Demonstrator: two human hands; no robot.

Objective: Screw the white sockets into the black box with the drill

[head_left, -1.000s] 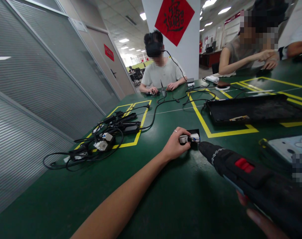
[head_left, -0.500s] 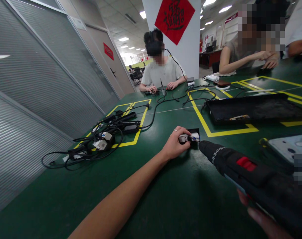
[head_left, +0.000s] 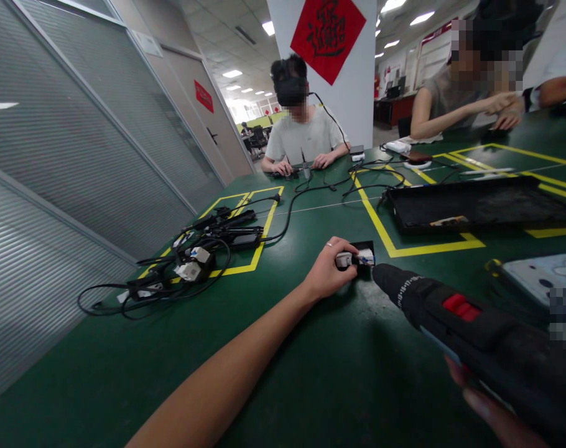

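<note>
My left hand (head_left: 328, 272) is closed on a small grey-and-white part (head_left: 354, 258) that rests on a small black block (head_left: 363, 247) on the green table (head_left: 273, 348). A ring shows on one finger. My right hand (head_left: 486, 406) grips a black power screwdriver (head_left: 469, 333) with a red switch, at the lower right. The tool's nose points left and touches the right end of the small part. Only a few fingertips of my right hand show under the tool.
A tangle of black cables and adapters (head_left: 190, 261) lies left inside a yellow-taped box. A black tray (head_left: 479, 205) sits right of centre. A pale patterned object (head_left: 544, 277) lies at the right edge. People sit at the table's far end (head_left: 301, 134) and far right (head_left: 469, 87).
</note>
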